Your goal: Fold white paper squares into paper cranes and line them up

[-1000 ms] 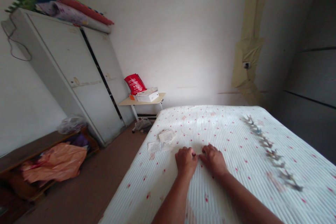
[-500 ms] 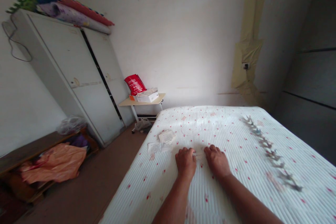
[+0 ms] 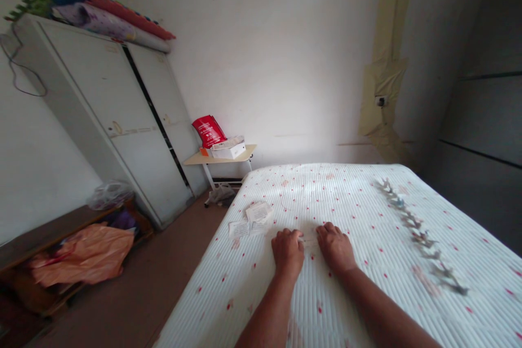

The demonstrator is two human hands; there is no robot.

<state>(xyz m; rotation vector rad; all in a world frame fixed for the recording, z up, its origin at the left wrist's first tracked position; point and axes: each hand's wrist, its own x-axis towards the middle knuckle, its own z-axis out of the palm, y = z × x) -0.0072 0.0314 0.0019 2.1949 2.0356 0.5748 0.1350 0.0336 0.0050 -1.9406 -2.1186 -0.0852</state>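
Observation:
A small sheet of white paper [image 3: 310, 241] lies on the patterned bedspread [image 3: 320, 296] between my hands, low in contrast against the cloth. At its left end, my left hand [image 3: 287, 250] is closed with curled fingers and the thumb toward the sheet. My right hand [image 3: 336, 249] has its bent fingers on the other end, pressing the paper to the bed. Both fingertips are partly hidden. Left of my hands, several printed paper slips [image 3: 258, 212] lie partly overlapping. Away to the right runs a slanting row of several small pointed figures [image 3: 412, 221], perhaps folded paper.
Beyond the bed's far left corner stands a small table [image 3: 194, 159] with a white box [image 3: 233, 149] and a red bag [image 3: 209, 131]. A grey cabinet [image 3: 95, 92] is at the left. An orange cloth or plastic sheet [image 3: 87, 254] hangs over a low wooden bench [image 3: 49, 228].
Both hands keep nearly the same place on the paper, with only slight finger movement. The whole view has shifted a little; the slips and small figures have not moved on the bed.

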